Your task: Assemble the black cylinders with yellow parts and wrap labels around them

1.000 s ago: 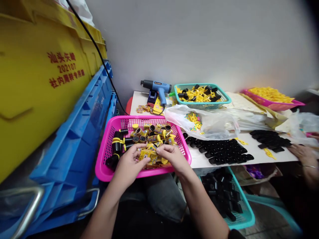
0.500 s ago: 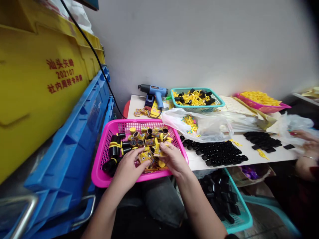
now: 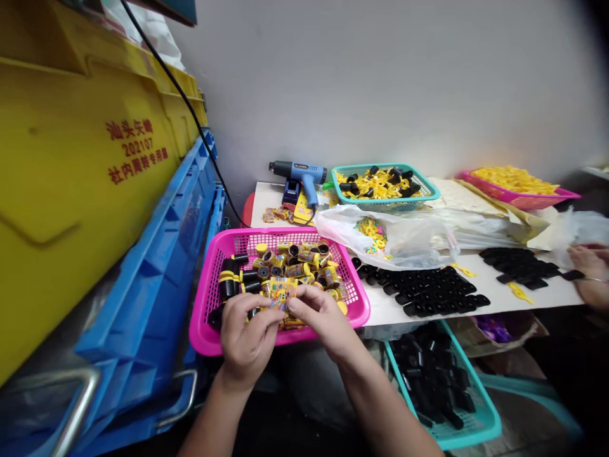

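Between my two hands is a flat, yellow printed label [image 3: 282,292], held up over the pink basket [image 3: 202,324]. My left hand [image 3: 247,333] pinches its lower left side with thumb and forefinger. Its right edge is gripped by the fingertips of my right hand [image 3: 326,317]. In the basket below lie small black tubes with yellow caps [image 3: 229,279] and several tubes wrapped in yellow printed labels [image 3: 297,270]. More loose labels lie under my hands, partly hidden by them.
A blue heat gun [image 3: 301,174] stands behind the basket. On the table are a teal basket [image 3: 385,203], a plastic bag [image 3: 419,244] and rows of black parts [image 3: 432,289]. Another teal basket [image 3: 490,425] sits lower right. A co-worker's hand [image 3: 592,273] is at far right. Crates [image 3: 157,254] stand left.
My hands have come together and lifted a label up between them. Before, they were apart among the pieces in the basket. The view has shifted slightly left.
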Motion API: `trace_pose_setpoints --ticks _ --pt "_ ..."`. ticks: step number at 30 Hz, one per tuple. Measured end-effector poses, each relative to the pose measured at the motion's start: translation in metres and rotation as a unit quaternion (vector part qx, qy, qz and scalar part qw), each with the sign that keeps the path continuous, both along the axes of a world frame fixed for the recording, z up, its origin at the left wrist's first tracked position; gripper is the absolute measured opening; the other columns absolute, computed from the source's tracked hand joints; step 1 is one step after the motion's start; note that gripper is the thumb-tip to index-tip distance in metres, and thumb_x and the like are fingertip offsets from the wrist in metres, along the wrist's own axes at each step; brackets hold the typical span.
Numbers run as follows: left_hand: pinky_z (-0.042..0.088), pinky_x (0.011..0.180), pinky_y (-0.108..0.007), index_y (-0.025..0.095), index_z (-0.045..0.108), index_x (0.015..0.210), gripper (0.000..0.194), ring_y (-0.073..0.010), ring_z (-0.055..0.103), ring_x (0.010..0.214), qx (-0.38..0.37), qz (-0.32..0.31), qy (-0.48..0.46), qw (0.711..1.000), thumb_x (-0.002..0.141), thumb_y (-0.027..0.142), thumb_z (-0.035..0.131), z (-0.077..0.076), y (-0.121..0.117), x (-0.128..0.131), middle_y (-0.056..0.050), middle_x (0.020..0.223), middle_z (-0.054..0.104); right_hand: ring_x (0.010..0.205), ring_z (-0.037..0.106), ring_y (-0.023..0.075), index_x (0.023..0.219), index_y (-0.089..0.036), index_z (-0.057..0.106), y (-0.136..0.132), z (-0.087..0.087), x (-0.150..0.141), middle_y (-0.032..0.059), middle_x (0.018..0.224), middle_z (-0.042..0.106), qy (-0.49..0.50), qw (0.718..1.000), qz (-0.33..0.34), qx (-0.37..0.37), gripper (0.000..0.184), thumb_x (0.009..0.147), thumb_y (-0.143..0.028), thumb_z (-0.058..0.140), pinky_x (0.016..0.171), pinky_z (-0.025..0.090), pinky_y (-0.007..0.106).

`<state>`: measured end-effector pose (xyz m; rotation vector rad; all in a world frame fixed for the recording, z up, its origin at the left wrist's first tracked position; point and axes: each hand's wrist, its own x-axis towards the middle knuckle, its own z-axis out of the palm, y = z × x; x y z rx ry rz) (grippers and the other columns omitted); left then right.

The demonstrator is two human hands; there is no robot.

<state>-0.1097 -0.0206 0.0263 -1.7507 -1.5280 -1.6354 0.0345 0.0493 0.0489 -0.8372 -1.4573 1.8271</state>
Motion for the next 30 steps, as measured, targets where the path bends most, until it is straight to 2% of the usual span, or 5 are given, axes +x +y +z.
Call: trace_pose_setpoints --ticks 9,15,21,26,30 --pt "0.055 0.072 -0.026 0.02 0.061 0.108 0.042 -0.0153 0.067 0.078 -0.244 -0.181 -0.48 0.823 0.068 0.025 0.075 0.017 0.011 -0.021 -0.001 0.082 0.069 0.065 0.049 0.0114 0.065 -0.016 0.057 0.012 0.015 -0.019 -0.0027 0.063 0.054 -0.182 0.944 0.011 0.274 0.021 0.082 -0.029 0.06 0.065 0.036 0.024" --pt "0.054 0.063 -0.021 0.018 0.072 0.094 0.036 -0.0101 0.065 0.059 -0.183 -0.058 -0.505 0.841 0.06 0.025 0.081 0.024 0.015 -0.041 0.003 0.065 0.07 0.069 0.055 0.0145 0.071 -0.014 0.065 0.036 0.02 -0.044 0.0024 0.068 0.061 -0.262 0.878 0.109 0.386 0.043 0.097 -0.036 0.038 0.068 0.039 0.026" --pt "0.057 0.068 -0.025 0.017 0.076 0.082 0.023 -0.0131 0.068 0.065 -0.087 0.04 -0.515 0.852 0.063 0.029 0.08 0.015 0.01 -0.052 -0.001 0.074 0.076 0.11 0.047 0.0288 0.118 -0.018 0.061 0.04 -0.003 -0.07 0.014 0.121 0.057 -0.33 0.684 0.325 0.564 0.042 0.076 -0.019 0.067 0.09 0.04 0.043" --pt "0.057 0.064 -0.024 0.017 0.076 0.078 0.024 -0.0128 0.068 0.062 -0.083 0.026 -0.539 0.838 0.06 0.03 0.082 0.007 0.009 -0.054 -0.001 0.072 0.076 0.102 0.053 0.0277 0.111 -0.013 0.064 0.031 -0.015 -0.08 0.0127 0.104 0.067 -0.319 0.683 0.34 0.563 0.036 0.077 -0.026 0.065 0.085 0.043 0.041" --pt "0.056 0.065 -0.022 0.017 0.076 0.077 0.025 -0.0129 0.068 0.066 -0.115 -0.004 -0.572 0.812 0.058 0.033 0.083 0.003 0.005 -0.054 -0.002 0.074 0.076 0.091 0.059 0.0219 0.11 -0.014 0.065 0.036 -0.005 -0.052 0.0108 0.1 0.067 -0.247 0.815 0.233 0.471 0.035 0.077 -0.025 0.065 0.08 0.045 0.034"
